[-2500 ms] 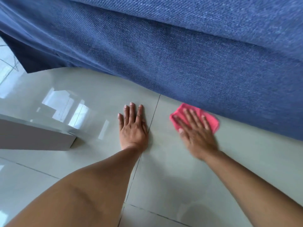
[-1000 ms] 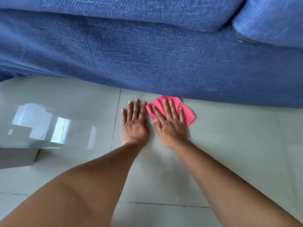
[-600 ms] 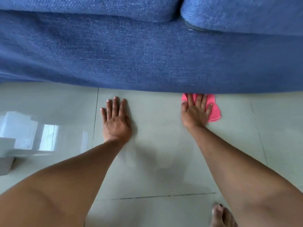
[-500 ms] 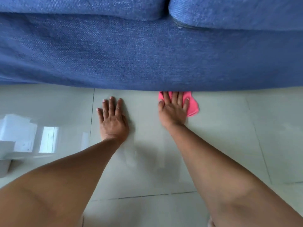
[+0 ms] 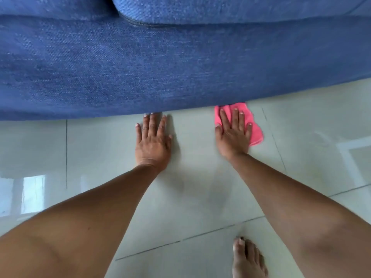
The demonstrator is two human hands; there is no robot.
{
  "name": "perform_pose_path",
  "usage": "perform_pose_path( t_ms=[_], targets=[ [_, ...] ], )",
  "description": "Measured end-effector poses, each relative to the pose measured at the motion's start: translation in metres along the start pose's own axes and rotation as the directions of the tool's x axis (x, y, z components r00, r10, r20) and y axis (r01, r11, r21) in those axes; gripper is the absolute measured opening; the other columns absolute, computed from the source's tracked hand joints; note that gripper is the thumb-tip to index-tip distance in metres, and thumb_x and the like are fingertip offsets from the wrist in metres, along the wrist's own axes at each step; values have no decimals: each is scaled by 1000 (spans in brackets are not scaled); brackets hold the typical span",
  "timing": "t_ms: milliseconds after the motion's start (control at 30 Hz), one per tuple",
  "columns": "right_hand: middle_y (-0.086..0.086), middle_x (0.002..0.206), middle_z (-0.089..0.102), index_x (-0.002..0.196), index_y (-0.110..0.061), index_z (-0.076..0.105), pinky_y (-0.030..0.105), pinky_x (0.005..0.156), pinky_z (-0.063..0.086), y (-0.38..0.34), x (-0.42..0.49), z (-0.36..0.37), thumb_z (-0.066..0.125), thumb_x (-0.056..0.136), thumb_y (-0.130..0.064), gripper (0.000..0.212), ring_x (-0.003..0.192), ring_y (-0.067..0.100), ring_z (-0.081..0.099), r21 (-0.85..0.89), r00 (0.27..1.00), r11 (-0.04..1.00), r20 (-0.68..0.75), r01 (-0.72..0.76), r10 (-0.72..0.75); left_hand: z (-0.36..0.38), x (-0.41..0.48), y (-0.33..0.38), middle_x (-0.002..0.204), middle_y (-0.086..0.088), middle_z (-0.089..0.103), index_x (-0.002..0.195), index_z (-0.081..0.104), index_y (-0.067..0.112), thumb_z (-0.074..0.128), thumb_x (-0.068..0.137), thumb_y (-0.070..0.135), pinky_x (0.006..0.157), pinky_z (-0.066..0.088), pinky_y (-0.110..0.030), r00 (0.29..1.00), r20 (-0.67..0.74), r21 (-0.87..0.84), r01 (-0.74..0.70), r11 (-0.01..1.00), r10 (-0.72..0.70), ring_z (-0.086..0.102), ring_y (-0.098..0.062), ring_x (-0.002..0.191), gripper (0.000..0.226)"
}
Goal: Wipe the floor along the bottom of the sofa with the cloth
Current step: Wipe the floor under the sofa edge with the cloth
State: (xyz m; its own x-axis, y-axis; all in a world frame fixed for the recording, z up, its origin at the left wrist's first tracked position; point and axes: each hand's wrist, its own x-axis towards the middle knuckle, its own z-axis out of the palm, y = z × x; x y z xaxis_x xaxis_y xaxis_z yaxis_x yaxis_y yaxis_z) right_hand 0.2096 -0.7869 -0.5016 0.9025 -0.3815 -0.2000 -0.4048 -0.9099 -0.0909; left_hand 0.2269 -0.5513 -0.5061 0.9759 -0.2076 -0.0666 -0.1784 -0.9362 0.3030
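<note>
Pressing flat with fingers spread, the right hand [image 5: 233, 135] pins the pink cloth [image 5: 253, 127] to the floor [image 5: 200, 187] against the sofa [image 5: 160, 67] base. The left hand [image 5: 153, 140] lies open, palm down on bare tile, fingertips touching the sofa. A bare foot [image 5: 248, 259] shows below.

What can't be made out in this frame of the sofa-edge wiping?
- Head view: the far edge of the pink cloth is hidden under the blue fabric sofa.
- The left hand fingertips touch the sofa's edge; the floor beneath the sofa is unseen.
- The right hand covers the cloth's middle.
- A bare foot is cut off by the bottom edge.
</note>
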Motion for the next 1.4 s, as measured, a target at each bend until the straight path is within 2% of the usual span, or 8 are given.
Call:
perform_pose_path(
  t_ms=[333, 467, 633, 767, 900, 1033, 1267, 1400],
  targets=[
    [-3, 165, 14, 154, -38, 21, 50, 121, 10, 46, -77, 18, 33, 98, -46, 58, 152, 20, 7, -114, 790, 782, 44, 613, -612, 18, 8, 7, 162, -6, 15, 153, 25, 18, 23, 95, 36, 121, 2, -44, 997, -19, 22, -79, 997, 80, 7, -23, 150, 60],
    [-2, 165, 4, 155, -39, 8, 49, 122, 5, 121, -34, -5, 18, 95, -48, 61, 153, 20, 3, -83, 995, 991, 14, 102, -101, 19, 7, 9, 163, -6, 12, 154, 21, 18, 20, 96, 36, 122, 1, -43, 997, -27, 52, -69, 996, 71, 4, -23, 150, 61],
    [2, 166, -5, 157, -27, 4, 52, 120, -3, 58, 52, -32, 20, 102, -41, 59, 152, 22, -5, 366, 888, 816, 77, -448, 453, 20, 8, 10, 163, -6, 10, 154, 18, 18, 17, 96, 38, 121, 2, -45, 997, -20, 55, -69, 996, 70, 3, -24, 150, 62],
    [0, 161, 28, 133, -21, 53, 42, 115, 21, -31, 59, -36, 27, 103, -42, 45, 143, 22, 33, 722, 982, 666, 133, -189, 135, 19, 9, 9, 162, -7, 15, 153, 24, 18, 21, 94, 38, 121, 3, -45, 997, -39, 27, -69, 997, 70, 8, -24, 150, 62],
    [1, 161, 29, 152, -26, 31, 49, 121, 2, -87, 12, -2, 22, 98, -42, 57, 150, 22, 17, 211, 972, 949, -29, 232, -231, 11, 11, 2, 157, -9, 32, 150, 33, 13, 26, 90, 28, 121, 13, -44, 993, -87, -83, -93, 992, 86, 24, -25, 146, 62],
    [-5, 165, 8, 156, -36, 14, 46, 122, 2, -3, -40, 14, 28, 97, -44, 61, 153, 17, 4, -108, 729, 721, 74, 684, -680, -4, -1, -25, 152, -12, 40, 149, 34, 9, 30, 88, 22, 120, 11, -48, 992, -121, -75, -40, 996, 31, 32, -27, 143, 63],
    [2, 166, -4, 157, -30, 1, 53, 121, -1, 3, 16, -4, 18, 99, -41, 61, 152, 22, -5, 57, 982, 981, 0, -187, 187, -17, -26, -103, 162, -4, 16, 154, 22, 15, 18, 93, 42, 121, 3, -48, 983, -82, 58, 171, 984, -166, 10, -23, 150, 67],
    [3, 166, 10, 156, -26, 17, 53, 121, -3, -106, 3, 10, 20, 100, -41, 58, 152, 25, 2, 43, 999, 999, 18, 33, -33, -15, -28, -103, 162, -3, 15, 154, 21, 16, 22, 95, 40, 121, 6, -48, 983, -74, 56, 171, 984, -167, 9, -22, 150, 63]
  ],
)
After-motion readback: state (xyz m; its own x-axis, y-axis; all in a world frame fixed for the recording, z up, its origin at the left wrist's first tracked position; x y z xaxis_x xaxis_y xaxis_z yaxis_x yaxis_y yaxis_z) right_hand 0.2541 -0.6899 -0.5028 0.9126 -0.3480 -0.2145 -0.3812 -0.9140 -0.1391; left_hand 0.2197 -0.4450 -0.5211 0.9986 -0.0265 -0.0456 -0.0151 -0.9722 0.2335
